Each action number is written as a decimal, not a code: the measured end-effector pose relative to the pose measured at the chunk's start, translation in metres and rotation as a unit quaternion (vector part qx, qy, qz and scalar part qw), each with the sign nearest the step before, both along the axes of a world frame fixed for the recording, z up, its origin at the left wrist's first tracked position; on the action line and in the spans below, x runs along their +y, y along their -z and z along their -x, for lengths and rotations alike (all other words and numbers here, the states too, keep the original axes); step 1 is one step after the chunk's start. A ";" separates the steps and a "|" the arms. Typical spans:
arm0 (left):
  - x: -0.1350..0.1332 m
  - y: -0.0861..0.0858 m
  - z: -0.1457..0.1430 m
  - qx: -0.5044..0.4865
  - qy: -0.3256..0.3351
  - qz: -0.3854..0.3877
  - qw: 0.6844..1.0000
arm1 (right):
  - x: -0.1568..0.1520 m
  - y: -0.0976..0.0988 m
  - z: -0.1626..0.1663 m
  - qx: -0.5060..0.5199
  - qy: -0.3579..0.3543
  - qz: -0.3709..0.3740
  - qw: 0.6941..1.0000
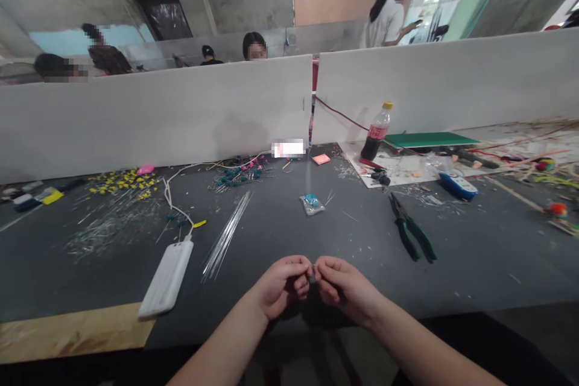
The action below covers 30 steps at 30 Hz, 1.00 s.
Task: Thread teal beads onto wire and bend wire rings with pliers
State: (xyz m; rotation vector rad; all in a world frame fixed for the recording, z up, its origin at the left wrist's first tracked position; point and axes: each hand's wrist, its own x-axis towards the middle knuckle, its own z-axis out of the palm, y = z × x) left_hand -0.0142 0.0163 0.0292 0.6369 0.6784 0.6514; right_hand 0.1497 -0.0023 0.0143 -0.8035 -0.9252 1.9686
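My left hand (286,283) and my right hand (344,286) meet fingertip to fingertip at the table's near edge. Both are closed in a pinch. Between the fingertips shows a tiny pale glint, too small to name; the fingers cover the rest. Beyond my hands lies a small clear bag (312,205) with something blue in it. A bundle of straight, thin metal wires (227,236) rests to the left. Over on the right, pliers (411,232) with dark green handles lie with their jaws pointing away from me.
A white power bank (167,280) with a cable lies left. Yellow bits (122,183), loose wires (108,226) and teal pieces (235,178) are scattered behind. A cola bottle (377,132) stands near the white partition (181,114). A blue-and-white object (458,186) lies right.
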 end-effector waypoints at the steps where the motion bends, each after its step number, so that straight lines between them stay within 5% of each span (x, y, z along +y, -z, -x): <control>1: 0.000 0.000 0.000 -0.004 0.001 0.002 1.000 | -0.001 0.001 0.001 0.019 -0.006 0.010 1.000; 19: -0.002 -0.013 0.004 0.068 -0.009 -0.052 0.996 | -0.005 -0.005 0.000 0.180 -0.039 0.099 0.978; 30: -0.006 -0.008 -0.007 0.089 -0.077 -0.106 0.987 | -0.003 -0.003 0.000 0.192 -0.013 0.110 0.975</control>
